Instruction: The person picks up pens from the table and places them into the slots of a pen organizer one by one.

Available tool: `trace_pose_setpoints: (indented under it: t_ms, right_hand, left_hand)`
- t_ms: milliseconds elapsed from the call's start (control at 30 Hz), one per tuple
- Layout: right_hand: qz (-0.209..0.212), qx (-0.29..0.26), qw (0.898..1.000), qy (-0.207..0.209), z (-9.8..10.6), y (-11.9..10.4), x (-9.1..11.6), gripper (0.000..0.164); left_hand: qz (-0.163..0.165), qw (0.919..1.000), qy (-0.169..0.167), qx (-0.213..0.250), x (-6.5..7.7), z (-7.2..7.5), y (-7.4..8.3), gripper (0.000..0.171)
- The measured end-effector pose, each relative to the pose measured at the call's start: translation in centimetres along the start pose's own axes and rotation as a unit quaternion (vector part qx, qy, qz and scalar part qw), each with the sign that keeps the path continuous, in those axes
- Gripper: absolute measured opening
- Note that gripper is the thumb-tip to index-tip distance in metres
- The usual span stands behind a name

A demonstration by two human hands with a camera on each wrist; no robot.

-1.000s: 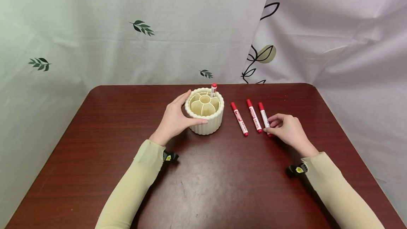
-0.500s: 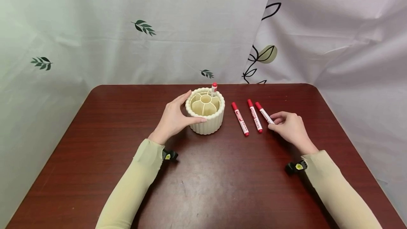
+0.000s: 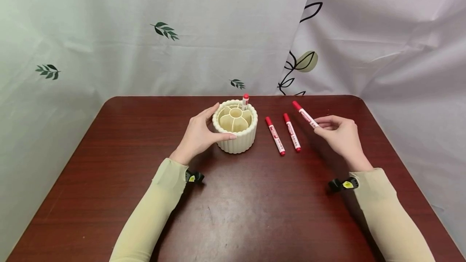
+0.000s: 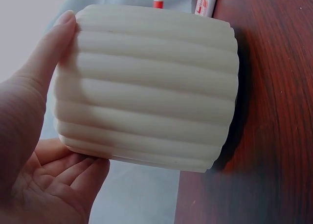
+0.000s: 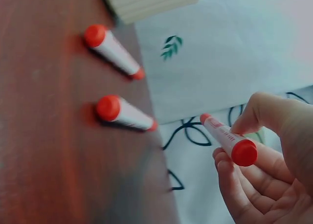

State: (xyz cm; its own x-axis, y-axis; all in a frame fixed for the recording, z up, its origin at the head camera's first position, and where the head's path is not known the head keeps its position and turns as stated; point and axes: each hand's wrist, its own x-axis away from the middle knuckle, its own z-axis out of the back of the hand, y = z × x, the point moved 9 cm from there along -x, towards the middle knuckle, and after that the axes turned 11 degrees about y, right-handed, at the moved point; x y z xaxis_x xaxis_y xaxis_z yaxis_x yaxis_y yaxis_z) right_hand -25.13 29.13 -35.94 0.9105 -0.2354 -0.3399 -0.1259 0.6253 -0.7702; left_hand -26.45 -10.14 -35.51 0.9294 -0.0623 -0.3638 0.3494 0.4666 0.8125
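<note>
A cream, ribbed pen holder (image 3: 238,144) with several compartments stands upright on the table. My left hand (image 3: 198,136) grips its left side, thumb along the near rim and fingers round the far side. One red-capped marker (image 3: 245,102) stands in the holder's back right compartment. To the right, my right hand (image 3: 340,136) pinches another red-and-white marker (image 3: 305,116) by its lower part, raised off the table and tilted with the cap up and leftward. In the right wrist view the held marker (image 5: 222,136) lies between thumb and fingers.
Two more red-and-white markers lie on the dark wood table (image 3: 233,209) between the holder and my right hand: a left marker (image 3: 275,136) and a right marker (image 3: 292,132). A pale, leaf-printed cloth (image 3: 204,60) hangs behind the table's far edge.
My right hand has picked up the rightmost marker from the table and lifted it, turning its cap end leftward. The left hand and pen holder stay in place.
</note>
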Motion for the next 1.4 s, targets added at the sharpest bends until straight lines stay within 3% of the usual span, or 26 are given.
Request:
trace_pose_setpoints:
  t_ms: [500, 633, 767, 967, 1167, 1400]
  right_hand:
    - [0.006, -0.048, 0.998, 0.034, 0.9, -1.9, -0.4, 0.019]
    - [-0.009, -0.090, 0.995, 0.031, 0.7, -2.3, -0.6, 0.022]
    - [-0.016, -0.142, 0.989, 0.035, 0.7, -3.0, -0.9, 0.026]
    - [0.008, -0.199, 0.979, 0.051, 0.8, -5.0, -1.5, 0.025]
    - [0.034, -0.284, 0.957, 0.058, 1.0, -8.0, -2.1, 0.024]
    - [0.059, -0.299, 0.950, 0.069, 1.5, -10.9, -2.9, 0.022]
  left_hand:
    - [0.000, 1.0000, -0.001, -0.005, 0.0, -0.1, 0.1, 0.108]
    - [0.002, 1.0000, -0.002, -0.002, 0.0, -0.2, 0.0, 0.109]
    - [0.005, 1.0000, -0.003, 0.001, 0.1, -0.2, 0.0, 0.109]
    - [0.005, 1.0000, -0.004, -0.002, 0.1, -0.3, -0.1, 0.109]
    - [0.000, 1.0000, -0.002, -0.006, 0.0, -0.2, -0.1, 0.108]
    - [-0.005, 0.9999, 0.000, -0.014, -0.1, 0.0, 0.1, 0.111]
